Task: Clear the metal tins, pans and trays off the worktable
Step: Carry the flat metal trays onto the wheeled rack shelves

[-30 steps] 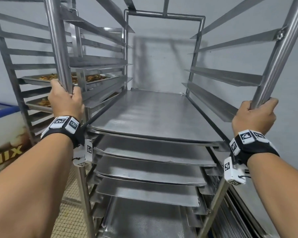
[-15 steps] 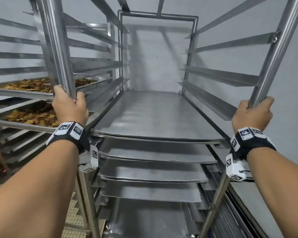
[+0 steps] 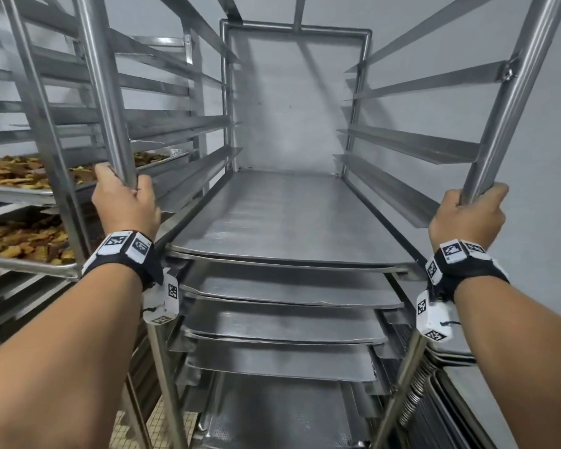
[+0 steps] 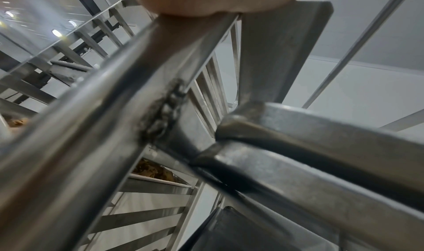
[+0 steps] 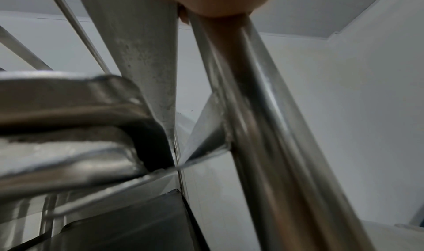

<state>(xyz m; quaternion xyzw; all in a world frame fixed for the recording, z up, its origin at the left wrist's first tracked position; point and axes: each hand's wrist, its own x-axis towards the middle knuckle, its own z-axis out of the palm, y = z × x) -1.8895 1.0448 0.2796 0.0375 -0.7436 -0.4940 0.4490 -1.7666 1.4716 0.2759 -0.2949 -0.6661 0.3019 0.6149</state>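
A tall steel tray rack (image 3: 292, 27) fills the head view. Several flat metal trays (image 3: 289, 218) lie on its runners, one above another. My left hand (image 3: 123, 202) grips the rack's front left post (image 3: 107, 102). On the front right post (image 3: 512, 102) my right hand (image 3: 470, 215) has the same hold. In the left wrist view the left post (image 4: 91, 128) runs close under my palm, with a tray corner (image 4: 252, 124) beside it. The right wrist view shows the right post (image 5: 263, 128) and another tray corner (image 5: 103, 109).
A second rack (image 3: 30, 108) stands close on the left, with trays of browned food (image 3: 17, 238). A grey wall (image 3: 292, 118) closes off the space behind and to the right. More stacked trays (image 3: 434, 400) lean at the lower right. Tiled floor (image 3: 156, 426) shows below.
The rack and my hands have moved forward toward the wall and alongside the left rack, whose food trays now sit nearer. Both hands keep their hold on the posts.
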